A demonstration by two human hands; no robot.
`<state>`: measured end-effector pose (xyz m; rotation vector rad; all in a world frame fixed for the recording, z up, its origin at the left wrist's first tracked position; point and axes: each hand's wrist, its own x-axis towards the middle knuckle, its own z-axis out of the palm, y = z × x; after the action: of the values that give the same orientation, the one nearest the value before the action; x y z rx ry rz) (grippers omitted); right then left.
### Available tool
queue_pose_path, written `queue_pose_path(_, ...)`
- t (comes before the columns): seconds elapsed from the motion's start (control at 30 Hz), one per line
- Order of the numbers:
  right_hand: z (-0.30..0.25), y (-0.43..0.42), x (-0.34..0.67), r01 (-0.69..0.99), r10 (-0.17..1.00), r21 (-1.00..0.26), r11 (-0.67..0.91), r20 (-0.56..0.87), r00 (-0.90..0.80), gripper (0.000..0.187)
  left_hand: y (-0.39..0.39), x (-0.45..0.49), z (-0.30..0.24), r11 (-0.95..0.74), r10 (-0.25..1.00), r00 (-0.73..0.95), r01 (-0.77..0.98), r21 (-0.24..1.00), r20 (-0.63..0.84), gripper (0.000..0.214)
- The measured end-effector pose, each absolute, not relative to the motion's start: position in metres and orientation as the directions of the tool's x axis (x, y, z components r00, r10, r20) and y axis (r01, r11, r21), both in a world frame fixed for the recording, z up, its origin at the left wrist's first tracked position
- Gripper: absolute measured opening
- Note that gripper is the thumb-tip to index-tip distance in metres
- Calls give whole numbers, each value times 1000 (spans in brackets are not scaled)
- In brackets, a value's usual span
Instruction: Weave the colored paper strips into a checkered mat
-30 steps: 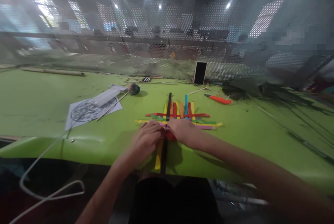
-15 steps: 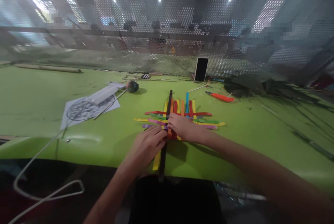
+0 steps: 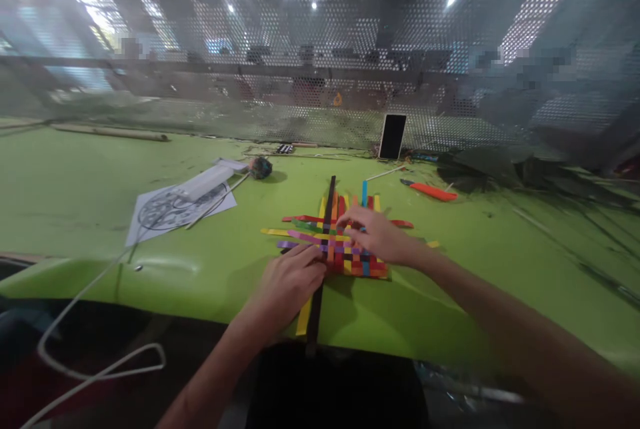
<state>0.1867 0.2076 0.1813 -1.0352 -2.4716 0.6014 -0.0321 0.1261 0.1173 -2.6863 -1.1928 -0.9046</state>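
A mat of woven colored strips (image 3: 347,260) lies on the green tabletop, with loose strip ends sticking out on several sides. A long black strip (image 3: 314,312) runs front to back along its left part and reaches past the table's front edge. At the mat's lower left corner, my left hand (image 3: 295,276) has its fingers closed together against the black strip; the thumb is hidden. A yellow strip (image 3: 303,317) comes out below that hand. Over the middle right of the mat is my right hand (image 3: 377,234), its fingers bent and apart from the thumb, holding nothing visible.
Farther back are an orange-handled knife (image 3: 434,192), a propped phone (image 3: 393,136) and a dark ball (image 3: 261,168). A printed sheet (image 3: 145,219) lies to the left, near a white cable (image 3: 80,280). Dark leaves (image 3: 530,176) lie at right, before a perforated screen (image 3: 280,99).
My right hand has lifted off the black strip and shifted right, its fingers parting. More of the mat's weave shows. My left hand stays at the lower left corner. The view shifts slightly.
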Motion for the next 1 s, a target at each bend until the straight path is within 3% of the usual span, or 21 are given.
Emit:
queue_pose_path(0.1, 197, 240, 185, 695, 791, -386, 607, 216, -572, 23, 127, -31, 117, -706, 654, 514, 679, 203, 555, 19)
queue_pose_path(0.23, 196, 292, 164, 840, 863, -205, 503, 59, -502, 38, 127, -31, 116, -709, 657, 509, 668, 226, 556, 18)
queue_pose_path(0.4, 176, 318, 147, 874, 898, -220, 433, 24, -439, 56, 126, -33, 113, -694, 672, 503, 683, 227, 543, 16)
queue_pose_path(0.67, 190, 323, 147, 813, 885, -385, 437, 24, -464, 46, 129, -35, 114, -687, 679, 508, 694, 215, 530, 16)
queue_pose_path(0.87, 188, 336, 146, 831, 858, -298, 470, -68, -509, 40, 129, -34, 114, -680, 683, 497, 701, 217, 536, 19)
queue_pose_path(1.0, 181, 339, 142, 826, 834, -250, 505, -105, -541, 52, 130, -34, 113, -671, 688, 491, 711, 210, 534, 18)
